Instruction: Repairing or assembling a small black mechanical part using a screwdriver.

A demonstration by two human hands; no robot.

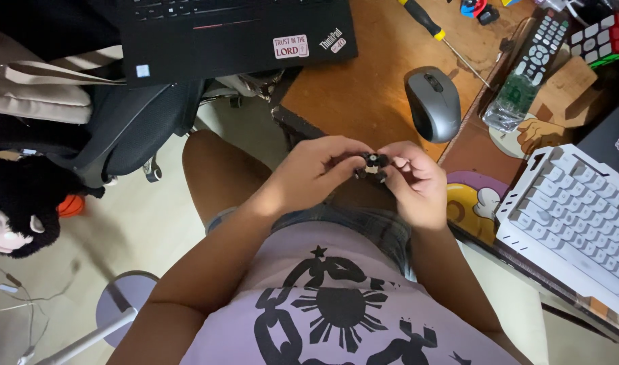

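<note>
Chair: at your far left, dark padded seat, matte, with a pale strap bag lying over it.
Laptop: black, flat and hard-edged, lying on the near corner of the wooden tabletop, which looks worn and scuffed.
Left hand: your fingers are curled in, thumb and forefinger pinched on the left side of the small black part.
Small black part: held over your lap, just in front of the tabletop edge, between both hands; blocky, dark plastic by the look, with a pale patch low on its face. Finer detail is too small to tell.
Right hand: fingers bent close, tips gripping the part's right side.
Step in hand: you look to be working or turning the part between fingertips; any further move calls for a firm two-sided pinch.
Mouse: grey, smooth, rounded, on the tabletop.
Screwdriver: slim metal shaft, black-and-yellow handle.
Keyboard: white, ridged keys, far right.
</note>
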